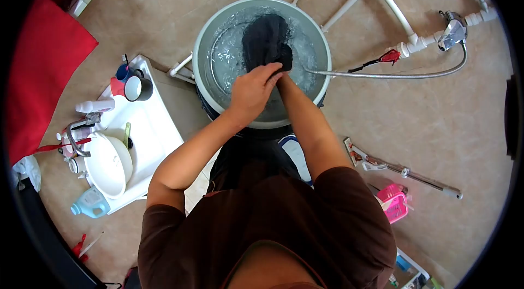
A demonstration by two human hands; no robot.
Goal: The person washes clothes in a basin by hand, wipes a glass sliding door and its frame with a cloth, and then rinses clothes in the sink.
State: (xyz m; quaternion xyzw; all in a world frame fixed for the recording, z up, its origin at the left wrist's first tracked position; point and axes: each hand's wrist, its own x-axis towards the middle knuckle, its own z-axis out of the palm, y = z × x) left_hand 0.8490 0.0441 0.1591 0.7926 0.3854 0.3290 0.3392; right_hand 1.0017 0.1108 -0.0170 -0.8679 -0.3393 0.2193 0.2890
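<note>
A soaked black cloth item (263,40) lies in a grey-green round tub (200,79) of rippling water (224,51); its exact kind is unclear. My left hand (252,91) is over the tub, its fingers closed on the near edge of the cloth, beside my right wrist. From the right, my right forearm (303,111) reaches into the tub. Its wrist meets the cloth, and the right hand itself is hidden in or behind the dark fabric, so its fingers do not show.
A white sink (164,125) at left holds a white basin (109,164), a dark mug (138,88) and bottles. A metal shower hose (404,76) runs from the wall pipes into the tub. At right are a squeegee-like pole (415,174) and a pink basket (394,201).
</note>
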